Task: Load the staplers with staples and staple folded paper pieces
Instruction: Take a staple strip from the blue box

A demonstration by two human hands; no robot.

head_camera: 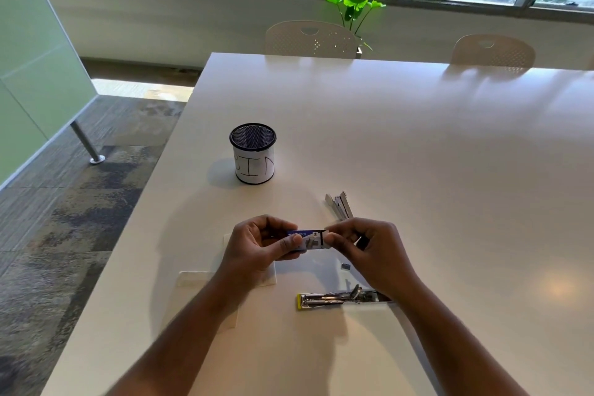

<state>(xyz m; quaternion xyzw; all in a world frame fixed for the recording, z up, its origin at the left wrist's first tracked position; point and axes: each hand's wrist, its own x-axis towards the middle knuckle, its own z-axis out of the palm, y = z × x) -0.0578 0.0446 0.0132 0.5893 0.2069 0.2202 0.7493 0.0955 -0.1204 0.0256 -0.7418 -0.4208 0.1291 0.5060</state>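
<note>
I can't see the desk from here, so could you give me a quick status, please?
Left hand grips staple box; right hand pinches its end. Both staplers lie open, unloaded. Nothing in the way.

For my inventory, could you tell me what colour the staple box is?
Blue and white, seen in the head view: staple box.

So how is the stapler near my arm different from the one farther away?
The near stapler has a yellow end, while the far stapler looks white and grey. The near stapler lies crosswise, partly under the right hand's forearm; the far stapler points away, beyond that hand. Both lie opened out on the table.
</note>
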